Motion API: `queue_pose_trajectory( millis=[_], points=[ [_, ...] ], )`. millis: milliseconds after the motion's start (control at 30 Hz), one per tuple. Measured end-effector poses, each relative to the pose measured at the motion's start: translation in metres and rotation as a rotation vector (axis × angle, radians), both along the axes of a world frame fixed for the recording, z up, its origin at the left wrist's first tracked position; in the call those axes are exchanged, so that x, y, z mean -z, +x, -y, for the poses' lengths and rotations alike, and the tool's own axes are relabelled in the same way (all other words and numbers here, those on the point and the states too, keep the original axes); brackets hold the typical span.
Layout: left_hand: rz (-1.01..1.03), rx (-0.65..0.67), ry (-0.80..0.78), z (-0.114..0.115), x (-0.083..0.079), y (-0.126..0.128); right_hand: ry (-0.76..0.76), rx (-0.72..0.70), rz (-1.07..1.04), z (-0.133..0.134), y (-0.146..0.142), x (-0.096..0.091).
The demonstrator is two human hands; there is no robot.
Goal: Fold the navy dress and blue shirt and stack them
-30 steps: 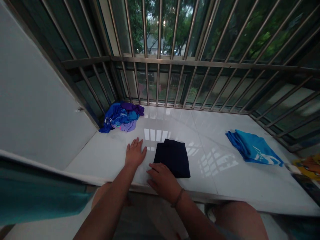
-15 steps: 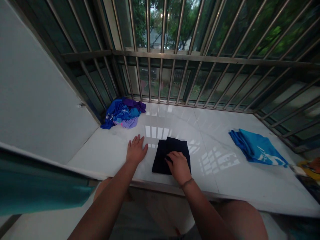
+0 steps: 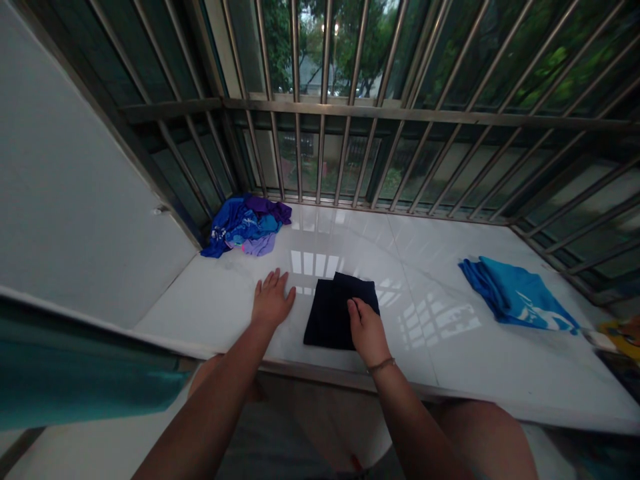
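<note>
A folded dark navy cloth [image 3: 330, 310] lies on the white marble ledge [image 3: 440, 347] near its front edge. My right hand [image 3: 367, 330] rests on the cloth's right side, fingers together and pointing away from me, covering its lower right corner. My left hand [image 3: 271, 300] lies flat on the bare ledge just left of the cloth, fingers spread, not touching it.
A crumpled heap of blue and purple clothes [image 3: 246, 225] sits in the far left corner. A folded bright blue garment [image 3: 517, 293] lies at the right. Metal window bars [image 3: 350, 120] fence the ledge at the back and right. A yellow item [image 3: 623, 333] shows at the right edge.
My right hand went from the cloth's near left corner onto the cloth, then to its right side. The left hand stayed flat on the ledge.
</note>
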State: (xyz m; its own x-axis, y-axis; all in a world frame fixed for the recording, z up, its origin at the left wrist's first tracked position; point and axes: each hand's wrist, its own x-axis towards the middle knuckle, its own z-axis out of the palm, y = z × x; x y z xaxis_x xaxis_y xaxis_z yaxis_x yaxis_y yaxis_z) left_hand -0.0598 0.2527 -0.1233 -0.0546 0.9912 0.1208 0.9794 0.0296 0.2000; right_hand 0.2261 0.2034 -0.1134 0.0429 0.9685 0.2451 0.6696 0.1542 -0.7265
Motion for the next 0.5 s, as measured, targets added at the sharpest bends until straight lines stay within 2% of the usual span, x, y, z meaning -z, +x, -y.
queue_pose_trajectory(
  millis=[67, 100, 200, 300, 400, 500],
  points=[
    [0.003, 0.002, 0.001, 0.000, 0.000, 0.000, 0.057, -0.006, -0.034, 0.001, -0.004, -0.004],
    [0.004, 0.004, 0.001, 0.000, -0.001, 0.000, 0.093, -0.053, -0.033, 0.003, -0.007, -0.007],
    [0.004, -0.001, 0.004, 0.000, -0.001, 0.000, 0.143, -0.324, 0.077, 0.011, -0.022, -0.016],
    [0.005, -0.002, -0.003, 0.000, -0.002, 0.001, 0.058, -0.540, 0.300, 0.025, -0.038, -0.018],
    [0.001, 0.001, -0.003, 0.000, -0.002, 0.001, -0.015, -0.560, 0.444, 0.039, -0.047, -0.014],
    [-0.004, -0.005, 0.001, 0.000, -0.001, 0.001, -0.013, -0.520, 0.475, 0.045, -0.050, -0.012]
  ],
)
